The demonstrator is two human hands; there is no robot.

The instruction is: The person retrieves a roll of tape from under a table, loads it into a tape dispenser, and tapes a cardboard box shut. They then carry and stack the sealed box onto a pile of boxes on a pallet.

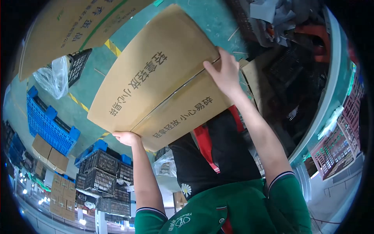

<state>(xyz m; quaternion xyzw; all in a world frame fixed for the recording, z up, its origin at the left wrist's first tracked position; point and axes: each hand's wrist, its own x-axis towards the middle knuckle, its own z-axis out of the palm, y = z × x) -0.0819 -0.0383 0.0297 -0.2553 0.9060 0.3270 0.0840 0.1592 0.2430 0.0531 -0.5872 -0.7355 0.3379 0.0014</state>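
Observation:
A large brown cardboard box (156, 82) with black printed characters is held tilted in front of my body. A narrow seam runs between its two top flaps. My left hand (127, 137) grips the edge at the lower left, near one end of the seam. At the other end, my right hand (224, 72) holds the far right edge, with its thumb on top and its fingers over the side. The box's underside and the fingertips beneath it are hidden.
Another carton (74, 31) with a green stripe stands at upper left, beside a black crate (80, 64) and clear plastic. Blue pallets (50, 121) and stacked black crates (102, 180) are at left. A dark bin area with a red stool (321, 43) is at right.

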